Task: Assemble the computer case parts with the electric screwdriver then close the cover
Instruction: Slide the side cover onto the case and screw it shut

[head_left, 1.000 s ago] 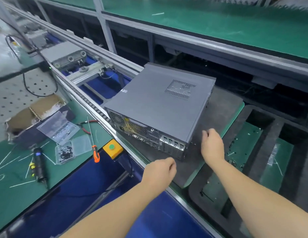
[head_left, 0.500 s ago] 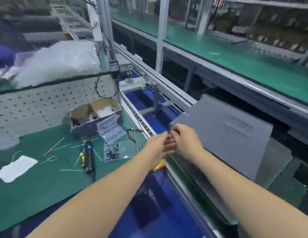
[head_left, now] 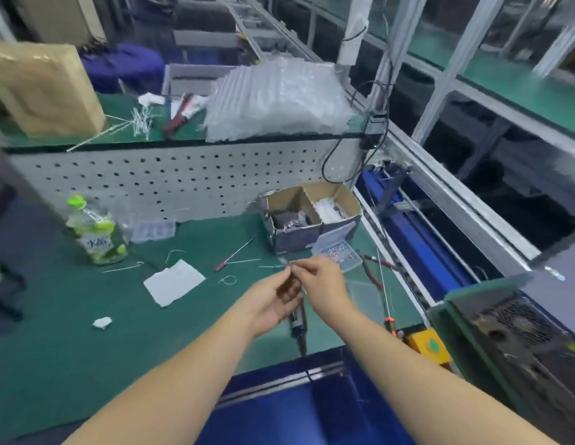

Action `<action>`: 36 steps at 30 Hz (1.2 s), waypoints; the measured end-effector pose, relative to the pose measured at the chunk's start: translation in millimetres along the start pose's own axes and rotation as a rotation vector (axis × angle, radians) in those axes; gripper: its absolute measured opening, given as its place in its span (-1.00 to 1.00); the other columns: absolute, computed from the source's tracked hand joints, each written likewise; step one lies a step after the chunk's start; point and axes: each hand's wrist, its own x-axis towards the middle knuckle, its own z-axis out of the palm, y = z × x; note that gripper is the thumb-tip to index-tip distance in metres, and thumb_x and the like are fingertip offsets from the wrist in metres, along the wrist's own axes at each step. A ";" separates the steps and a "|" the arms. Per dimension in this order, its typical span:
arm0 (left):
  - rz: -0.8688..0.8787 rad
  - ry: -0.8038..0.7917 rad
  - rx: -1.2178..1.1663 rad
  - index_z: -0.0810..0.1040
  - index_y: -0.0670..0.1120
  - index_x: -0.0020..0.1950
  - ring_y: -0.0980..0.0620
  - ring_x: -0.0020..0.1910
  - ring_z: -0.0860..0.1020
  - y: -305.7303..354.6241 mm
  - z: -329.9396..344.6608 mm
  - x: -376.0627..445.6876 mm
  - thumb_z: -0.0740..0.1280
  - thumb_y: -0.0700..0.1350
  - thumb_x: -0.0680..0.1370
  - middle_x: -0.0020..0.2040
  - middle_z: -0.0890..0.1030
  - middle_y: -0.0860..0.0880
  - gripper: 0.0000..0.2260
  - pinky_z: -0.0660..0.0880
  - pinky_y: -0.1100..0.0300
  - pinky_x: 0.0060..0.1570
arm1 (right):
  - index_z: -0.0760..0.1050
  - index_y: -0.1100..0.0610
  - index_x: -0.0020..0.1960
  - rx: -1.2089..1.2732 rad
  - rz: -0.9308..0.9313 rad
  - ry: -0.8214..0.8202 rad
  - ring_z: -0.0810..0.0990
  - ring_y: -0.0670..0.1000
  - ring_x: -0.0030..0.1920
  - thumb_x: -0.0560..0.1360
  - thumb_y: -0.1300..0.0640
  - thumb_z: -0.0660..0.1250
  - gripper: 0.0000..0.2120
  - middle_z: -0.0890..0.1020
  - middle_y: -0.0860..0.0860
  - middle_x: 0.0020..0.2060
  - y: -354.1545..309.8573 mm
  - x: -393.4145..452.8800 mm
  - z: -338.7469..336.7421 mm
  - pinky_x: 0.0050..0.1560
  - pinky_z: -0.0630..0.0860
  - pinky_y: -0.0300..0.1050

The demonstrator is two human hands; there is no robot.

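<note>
The computer case (head_left: 536, 332) sits at the far right on the dark mat, its vented back panel facing the person and its grey cover on top, well apart from both hands. The electric screwdriver (head_left: 298, 326) lies on the green bench (head_left: 71, 332), mostly hidden beneath the hands, which hover above it. The left hand (head_left: 270, 303) is palm-up with fingers curled, the right hand (head_left: 318, 284) meets it fingertip to fingertip, and between them they seem to pinch something thin and small; blur makes it impossible to tell what, perhaps a screw. That is the chief risk: a tiny part passed between fingertips over a cluttered bench could slip and vanish among the cable ties, the white paper (head_left: 173, 282) and the loose tools. The clear screw box (head_left: 339, 253) stands just beyond the right hand, close enough that a careless reach could knock it and spill its contents. Reaching down for the screwdriver while pinching the small part could also cost the grip. The drink bottle (head_left: 93, 232) stands well off to the left, out of harm's way.
</note>
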 end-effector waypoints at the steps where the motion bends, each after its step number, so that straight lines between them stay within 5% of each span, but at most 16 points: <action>1: 0.000 -0.005 -0.028 0.63 -0.12 0.02 0.10 -0.30 0.65 7.6 -10.1 2.4 0.28 -0.14 0.67 -0.25 0.65 -0.02 -0.85 0.65 0.18 -0.25 | 0.75 0.16 0.12 0.045 0.017 -0.010 0.57 -0.02 -0.03 0.58 0.22 0.45 -0.84 0.66 0.06 -0.09 -4.3 7.0 11.9 -0.03 0.39 -0.30; 6: 0.015 0.057 -0.071 0.58 -0.15 -0.09 0.09 -0.37 0.58 31.4 -44.6 23.1 0.29 -0.17 0.67 -0.31 0.58 -0.04 -0.83 0.64 0.17 -0.28 | 0.75 0.08 0.12 0.127 0.091 -0.027 0.63 -0.27 -0.11 0.60 0.13 0.41 -0.83 0.68 -0.20 -0.17 4.5 37.3 51.5 -0.01 0.49 -0.38; 10: 0.091 0.212 -0.081 0.48 -0.19 -0.09 0.11 -0.43 0.53 35.2 -69.3 35.6 0.29 -0.28 0.66 -0.31 0.56 -0.09 -0.87 0.64 0.19 -0.29 | 0.56 0.12 0.01 -0.207 0.250 -0.090 0.63 0.18 -0.03 0.64 0.10 0.28 -0.87 0.67 0.09 -0.08 48.8 50.2 62.8 0.02 0.56 0.01; 14: 0.106 0.278 -0.023 0.56 -0.26 0.04 0.07 -0.31 0.62 35.9 -94.2 37.6 0.33 -0.34 0.62 -0.26 0.65 -0.11 -0.96 0.67 0.16 -0.19 | 0.48 0.19 0.20 -0.471 0.390 -0.226 0.64 0.23 0.09 0.66 -0.05 0.25 -0.70 0.63 0.18 0.09 84.8 62.7 79.8 0.09 0.58 0.06; 17: 0.085 0.305 -0.001 0.59 -0.33 0.16 0.03 -0.22 0.69 38.1 -109.0 39.0 0.34 -0.37 0.61 -0.18 0.71 -0.14 -0.85 0.68 0.14 -0.14 | 0.38 0.18 0.30 -0.487 0.476 -0.294 0.62 0.23 0.18 0.66 -0.14 0.25 -0.58 0.60 0.17 0.18 101.6 70.5 98.4 0.15 0.56 0.10; 27: 0.087 0.341 0.140 0.58 -0.13 0.03 0.10 -0.25 0.62 51.8 -79.5 47.8 0.36 -0.20 0.64 -0.20 0.67 -0.02 -0.98 0.65 0.15 -0.16 | 0.42 0.18 0.17 -0.261 0.483 -0.281 0.57 0.18 -0.11 0.64 0.03 0.26 -0.77 0.61 0.15 -0.01 120.3 71.0 86.1 -0.16 0.45 -0.04; 33: 0.129 0.294 0.262 0.54 -0.16 0.09 -0.11 0.12 0.62 70.2 -6.3 65.8 0.34 -0.20 0.66 0.11 0.64 -0.16 -0.95 0.53 -0.07 0.24 | 0.39 0.10 0.09 0.111 0.428 -0.330 0.68 0.18 -0.43 0.53 -0.01 0.26 -0.78 0.56 0.21 -0.09 78.8 25.8 15.6 -0.52 0.53 -0.04; 36: 0.160 0.250 0.290 0.50 -0.23 0.16 -0.19 0.15 0.61 71.4 34.7 69.3 0.31 -0.25 0.66 0.08 0.62 -0.22 -0.90 0.54 -0.11 0.24 | 0.38 0.10 0.09 0.151 0.412 -0.277 0.68 0.17 -0.44 0.47 -0.01 0.26 -0.73 0.57 0.23 -0.01 58.0 5.5 -20.0 -0.56 0.51 -0.06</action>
